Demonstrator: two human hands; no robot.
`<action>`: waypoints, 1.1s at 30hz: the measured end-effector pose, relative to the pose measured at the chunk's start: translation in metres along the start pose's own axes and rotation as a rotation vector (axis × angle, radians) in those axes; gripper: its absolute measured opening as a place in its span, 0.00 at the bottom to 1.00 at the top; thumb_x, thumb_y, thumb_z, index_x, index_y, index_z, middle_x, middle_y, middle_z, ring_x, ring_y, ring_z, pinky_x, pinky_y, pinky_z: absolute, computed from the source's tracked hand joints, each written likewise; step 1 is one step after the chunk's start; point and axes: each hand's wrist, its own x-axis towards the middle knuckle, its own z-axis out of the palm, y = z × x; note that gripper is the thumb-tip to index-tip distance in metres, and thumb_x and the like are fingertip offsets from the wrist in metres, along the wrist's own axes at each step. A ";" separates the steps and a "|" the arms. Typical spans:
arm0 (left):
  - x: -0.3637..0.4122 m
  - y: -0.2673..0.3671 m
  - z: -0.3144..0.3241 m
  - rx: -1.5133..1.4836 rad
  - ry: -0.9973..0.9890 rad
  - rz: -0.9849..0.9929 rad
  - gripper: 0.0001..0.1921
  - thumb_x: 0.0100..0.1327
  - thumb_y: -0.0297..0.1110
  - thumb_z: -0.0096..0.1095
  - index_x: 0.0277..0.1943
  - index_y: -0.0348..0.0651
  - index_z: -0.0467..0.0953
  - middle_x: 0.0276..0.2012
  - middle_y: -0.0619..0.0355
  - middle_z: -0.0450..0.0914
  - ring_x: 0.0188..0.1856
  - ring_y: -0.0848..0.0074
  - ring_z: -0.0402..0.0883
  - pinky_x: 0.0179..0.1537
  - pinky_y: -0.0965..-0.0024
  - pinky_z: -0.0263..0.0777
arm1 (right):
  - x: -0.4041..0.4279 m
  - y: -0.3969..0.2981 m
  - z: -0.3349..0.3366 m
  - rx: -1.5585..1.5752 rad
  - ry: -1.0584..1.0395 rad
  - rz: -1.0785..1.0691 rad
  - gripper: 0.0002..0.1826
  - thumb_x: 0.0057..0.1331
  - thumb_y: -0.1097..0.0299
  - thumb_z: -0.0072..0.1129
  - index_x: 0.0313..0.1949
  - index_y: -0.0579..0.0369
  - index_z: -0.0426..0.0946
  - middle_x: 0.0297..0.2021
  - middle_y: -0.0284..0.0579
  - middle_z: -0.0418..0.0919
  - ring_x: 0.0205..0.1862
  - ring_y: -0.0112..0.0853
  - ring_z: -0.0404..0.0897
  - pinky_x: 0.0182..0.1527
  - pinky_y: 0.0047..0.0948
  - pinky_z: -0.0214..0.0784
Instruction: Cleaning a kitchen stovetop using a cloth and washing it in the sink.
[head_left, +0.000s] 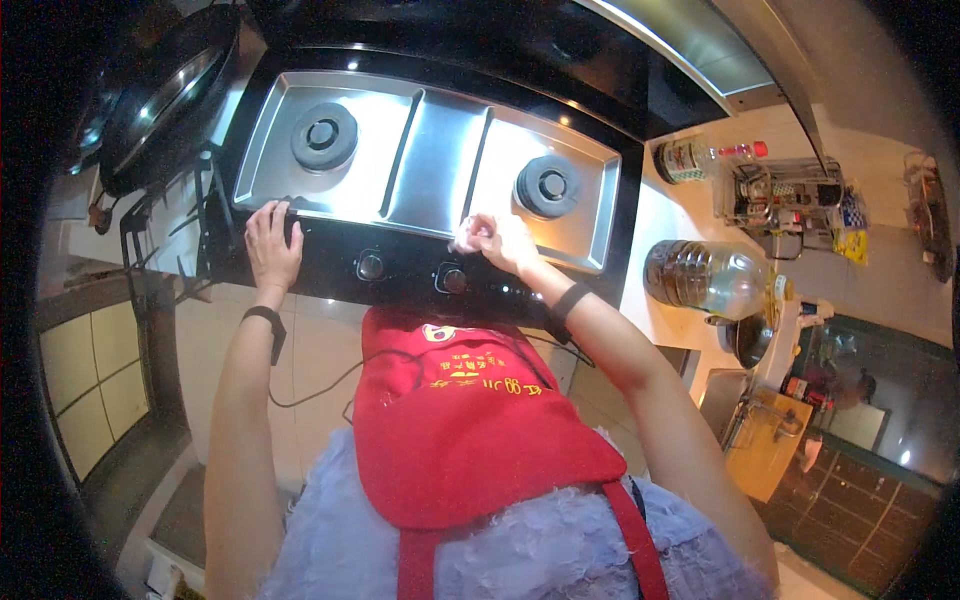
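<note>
A two-burner gas hob with a steel tray (439, 161) and black glass front lies before me. My left hand (274, 244) rests on its front left edge, fingers apart, holding nothing that I can see. My right hand (491, 238) is at the tray's front rim, below the right burner (551, 186), with its fingers curled; they are blurred, and whether they hold something cannot be told. The left burner (324, 136) stands without a pan support. Two control knobs, left (370, 265) and right (453, 279), sit on the front panel between my hands.
Black pan supports (161, 225) stand left of the hob, beside a large dark wok (161, 105). To the right are a big plastic oil bottle (705, 277), a smaller bottle (681, 161) and a wire rack (780, 191) of condiments. A wooden board (769, 450) lies farther right.
</note>
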 end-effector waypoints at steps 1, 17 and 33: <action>0.002 0.001 0.000 -0.011 -0.003 0.003 0.21 0.64 0.40 0.58 0.59 0.47 0.70 0.59 0.56 0.70 0.62 0.60 0.65 0.63 0.55 0.60 | -0.006 0.009 -0.005 -0.004 -0.007 0.024 0.13 0.58 0.61 0.62 0.41 0.49 0.81 0.38 0.48 0.84 0.41 0.44 0.82 0.47 0.41 0.74; 0.006 0.006 -0.007 -0.021 -0.007 -0.006 0.22 0.61 0.40 0.59 0.58 0.46 0.71 0.57 0.55 0.71 0.61 0.61 0.67 0.63 0.57 0.60 | -0.054 0.103 -0.116 -0.564 -0.760 0.197 0.18 0.49 0.54 0.75 0.29 0.54 0.81 0.27 0.46 0.83 0.31 0.42 0.84 0.33 0.41 0.74; 0.003 -0.001 0.000 -0.086 0.035 -0.037 0.21 0.61 0.40 0.60 0.57 0.47 0.72 0.56 0.55 0.71 0.60 0.61 0.67 0.63 0.57 0.61 | 0.094 -0.132 0.029 -0.003 -0.113 -0.632 0.13 0.55 0.62 0.66 0.41 0.45 0.85 0.36 0.46 0.81 0.42 0.41 0.79 0.48 0.37 0.71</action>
